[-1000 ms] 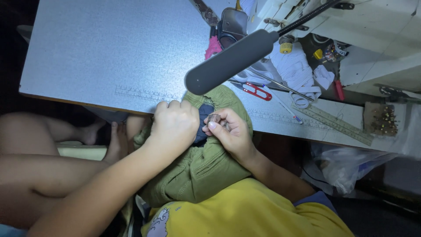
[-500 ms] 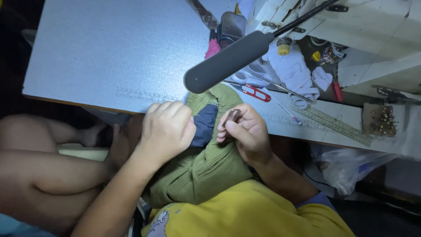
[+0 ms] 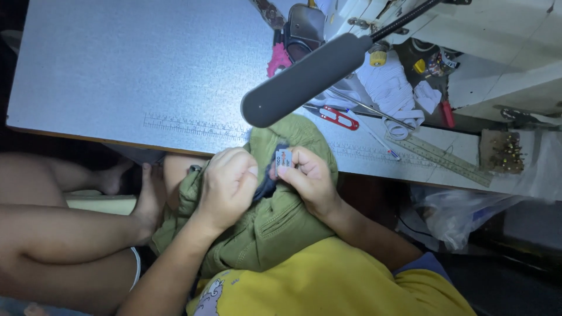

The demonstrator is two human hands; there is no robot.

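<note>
Olive-green garment (image 3: 275, 228), bunched in the person's lap at the near edge of the grey sewing table (image 3: 117, 76), its upper fold lapping onto the tabletop. A dark blue lining (image 3: 269, 181) shows at the opening between the two hands. The left hand (image 3: 225, 187) is curled shut around a fold of the green cloth, fingers tucked in against the lining. The right hand (image 3: 310, 181) pinches a small pale label (image 3: 284, 157) between thumb and fingertips, holding it just above the lining.

One long dark lamp head (image 3: 304, 79) hangs over the table, right above the garment. Beyond it lie one pair of red-handled thread snips (image 3: 339, 117), one pen (image 3: 380, 143) and one clear ruler (image 3: 442, 158) running along the table's right part. A heap of white elastic band (image 3: 389, 88) sits by the sewing machine (image 3: 304, 26). At the far right one small brown box (image 3: 503, 152) holds a cluster of pins; their count cannot be told. Below the table edge, one crumpled clear plastic bag (image 3: 462, 213) holds something bluish and unclear.
</note>
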